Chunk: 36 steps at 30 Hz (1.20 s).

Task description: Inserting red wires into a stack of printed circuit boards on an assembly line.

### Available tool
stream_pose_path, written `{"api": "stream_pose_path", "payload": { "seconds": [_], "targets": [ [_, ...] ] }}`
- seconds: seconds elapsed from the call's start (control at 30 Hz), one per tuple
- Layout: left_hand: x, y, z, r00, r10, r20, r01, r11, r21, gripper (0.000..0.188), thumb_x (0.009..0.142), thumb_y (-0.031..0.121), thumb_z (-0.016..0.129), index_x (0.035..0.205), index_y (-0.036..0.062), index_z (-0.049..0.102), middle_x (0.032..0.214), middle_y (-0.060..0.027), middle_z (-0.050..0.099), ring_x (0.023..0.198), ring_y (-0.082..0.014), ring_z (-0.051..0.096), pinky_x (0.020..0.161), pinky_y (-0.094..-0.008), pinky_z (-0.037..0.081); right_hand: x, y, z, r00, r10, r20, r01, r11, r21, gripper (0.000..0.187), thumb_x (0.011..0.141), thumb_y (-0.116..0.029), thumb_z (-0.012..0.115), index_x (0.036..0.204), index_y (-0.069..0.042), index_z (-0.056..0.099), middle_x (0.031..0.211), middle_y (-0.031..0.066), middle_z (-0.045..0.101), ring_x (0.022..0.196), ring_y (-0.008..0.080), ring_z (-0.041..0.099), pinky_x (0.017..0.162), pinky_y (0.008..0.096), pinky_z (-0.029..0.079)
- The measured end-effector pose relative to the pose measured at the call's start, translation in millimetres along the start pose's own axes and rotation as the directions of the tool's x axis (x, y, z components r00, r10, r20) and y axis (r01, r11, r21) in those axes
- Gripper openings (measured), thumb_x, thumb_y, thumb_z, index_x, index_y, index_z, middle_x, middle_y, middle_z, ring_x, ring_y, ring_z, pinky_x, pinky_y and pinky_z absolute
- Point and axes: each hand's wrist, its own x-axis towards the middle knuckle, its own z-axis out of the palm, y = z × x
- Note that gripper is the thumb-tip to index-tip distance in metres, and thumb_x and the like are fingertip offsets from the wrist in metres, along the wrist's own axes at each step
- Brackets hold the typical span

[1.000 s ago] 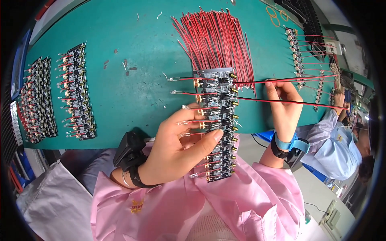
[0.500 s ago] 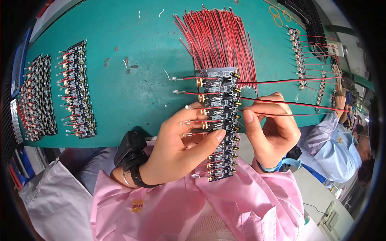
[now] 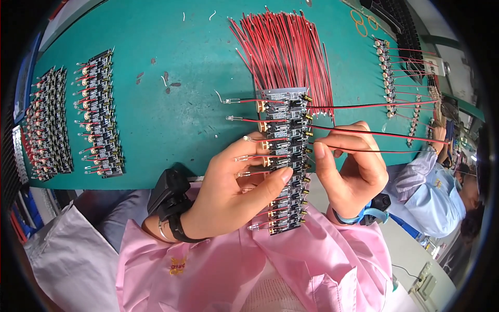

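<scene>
The left hand [image 3: 234, 192] grips the circuit board strip [image 3: 285, 161] while the right hand [image 3: 351, 166] pinches a red wire [image 3: 384, 151] (mid-insertion, I'd judge); next it needs steady alignment with the hole.

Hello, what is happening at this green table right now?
A person in a pink coat holds a long strip of small black circuit boards upright in the left hand. The right hand pinches a red-and-black wire at the strip's right edge, about midway down. Two wires above it already stick out to the right. A pile of red wires lies on the green table, with more board strips at the left. Another person in light blue sits at the right.
</scene>
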Motion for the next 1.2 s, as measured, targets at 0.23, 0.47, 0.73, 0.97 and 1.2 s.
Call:
{"api": "stream_pose_path", "payload": {
  "seconds": [0.23,0.47,0.73,0.97,1.2],
  "targets": [
    [-0.1,-2.2,-0.1,1.0,0.023,0.01,-0.023,1.0,0.007,0.029,0.079,0.002,0.057,0.107,-0.0007,0.047,0.098,-0.0043,0.054,0.084,-0.007,0.053,0.068,-0.0191,0.046,0.7,0.6,-1.7,0.999,-0.046,0.013,0.046,0.999,-0.026,0.018,0.058,0.006,0.069,0.074,0.0,0.063,0.073,0.007,0.06,0.065,0.0201,0.056,0.057,0.0275,0.041],
    [0.7,-2.1,-0.8,0.997,0.068,0.043,-0.07,0.997,0.044,0.029,0.08,0.001,0.055,0.107,-0.0009,0.046,0.097,-0.0039,0.054,0.085,-0.0063,0.052,0.068,-0.0184,0.045,0.6,0.1,-1.3,0.999,-0.047,0.01,0.048,0.998,-0.036,0.018,0.058,0.005,0.069,0.074,0.0,0.063,0.073,0.007,0.06,0.065,0.0204,0.055,0.057,0.028,0.041],
    [0.9,-1.0,-1.1,0.998,0.028,0.051,-0.029,0.999,0.014,0.028,0.08,0.001,0.055,0.107,-0.0009,0.046,0.097,-0.0038,0.054,0.086,-0.0058,0.051,0.067,-0.0182,0.045,2.2,1.3,-3.9,0.993,-0.114,0.032,0.116,0.991,-0.064,0.018,0.058,0.006,0.068,0.075,0.0,0.063,0.073,0.0068,0.06,0.065,0.02,0.055,0.058,0.0276,0.041],
    [0.3,-1.0,-3.6,0.998,0.009,0.055,-0.011,0.999,0.036,0.027,0.08,0.001,0.055,0.106,-0.0004,0.046,0.096,-0.0035,0.054,0.082,-0.0054,0.052,0.066,-0.0181,0.045,3.7,-0.3,-1.9,0.986,-0.157,0.053,0.16,0.985,-0.066,0.016,0.059,0.009,0.065,0.072,0.003,0.059,0.071,0.0089,0.06,0.062,0.019,0.052,0.053,0.0265,0.038],
    [0.0,-0.4,-2.0,0.999,0.011,0.043,-0.014,0.999,0.051,0.025,0.081,0.002,0.055,0.105,0.0004,0.047,0.094,-0.0027,0.054,0.079,-0.005,0.052,0.064,-0.0178,0.045,8.8,-4.7,-5.2,0.977,-0.187,0.106,0.199,0.972,-0.126,0.017,0.057,0.011,0.064,0.071,0.005,0.059,0.069,0.0097,0.059,0.061,0.0197,0.051,0.054,0.028,0.038]
  ]
}}
